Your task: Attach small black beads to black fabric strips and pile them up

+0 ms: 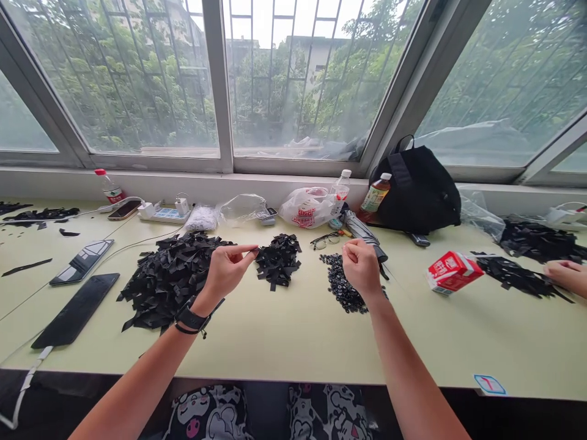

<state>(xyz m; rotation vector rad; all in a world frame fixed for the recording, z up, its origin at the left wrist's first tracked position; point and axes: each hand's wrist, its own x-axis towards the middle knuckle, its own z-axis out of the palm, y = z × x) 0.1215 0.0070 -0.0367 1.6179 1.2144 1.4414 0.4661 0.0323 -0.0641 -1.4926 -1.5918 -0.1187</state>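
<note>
My left hand [228, 269], with a black band on its wrist, is pinched at thumb and index finger around a small dark piece that looks like a black strip. It hovers between a large heap of black strips [160, 281] and a smaller pile of black strip pieces [279, 260]. My right hand [361, 263] is closed above a pile of small black rings [342, 287]. Its fingers are curled away from view, so anything inside them is hidden.
A red and white carton [452, 272] stands right of my right arm. Eyeglasses [326, 240], a folded umbrella [362, 229], a plastic bag [307, 208] and a black backpack [413, 189] lie behind. Phones [76, 308] are at left. Another person's hand [568, 275] touches black strips at far right.
</note>
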